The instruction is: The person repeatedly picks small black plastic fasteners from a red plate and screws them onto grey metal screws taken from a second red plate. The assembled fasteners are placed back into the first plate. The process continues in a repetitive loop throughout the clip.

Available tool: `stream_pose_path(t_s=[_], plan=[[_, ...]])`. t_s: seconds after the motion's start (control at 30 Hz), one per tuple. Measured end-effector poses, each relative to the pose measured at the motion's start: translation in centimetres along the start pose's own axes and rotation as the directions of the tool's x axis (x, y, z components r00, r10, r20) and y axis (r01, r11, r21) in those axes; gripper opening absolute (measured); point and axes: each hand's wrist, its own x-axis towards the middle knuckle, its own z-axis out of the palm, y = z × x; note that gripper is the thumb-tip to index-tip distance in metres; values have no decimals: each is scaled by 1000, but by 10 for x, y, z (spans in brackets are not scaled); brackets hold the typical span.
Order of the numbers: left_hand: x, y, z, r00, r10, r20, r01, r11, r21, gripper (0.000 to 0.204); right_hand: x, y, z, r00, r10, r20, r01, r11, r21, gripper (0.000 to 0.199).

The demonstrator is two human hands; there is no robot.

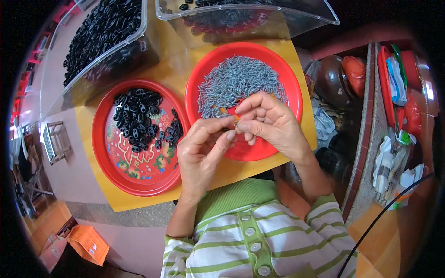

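Both hands meet over the near part of a round red basin [293,125] holding a heap of small grey screws [238,81]. My left hand [201,143] is closed, thumb and index finger nearly together; whatever lies between them is too small and hidden to name. My right hand [273,123] pinches a tiny shiny piece, perhaps a screw, between thumb and fingertips, right beside the left fingers. To the left, a red patterned tray [139,183] carries a pile of small black oval parts with holes [136,118], with a smaller cluster near its right rim.
Two clear plastic bins stand behind: one [99,69] full of black parts at far left, another [241,23] at the back. A yellow board [106,197] lies beneath the tray and basin. At right are a brown jar [331,76] and a ledge [364,120].
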Motion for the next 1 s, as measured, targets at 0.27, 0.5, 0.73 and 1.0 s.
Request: stream_pose_path(t_s=[0.27,0.5,0.73,1.0], plan=[[0,0,1,1000,19,-11,-19,1000,15,12,-7,5,4,994,-102,-44,103,994,32,18],[-3,-10,0,966,255,-34,-220,888,404,12,-7,18,15,978,-168,-123,171,985,18,15],[-8,-2,4,982,157,-102,-115,935,335,8,-10,24,18,945,-307,-112,263,918,-297,18],[-10,-8,-1,993,1,-115,9,996,86,7,-11,14,16,915,-392,-92,297,813,-501,20]])
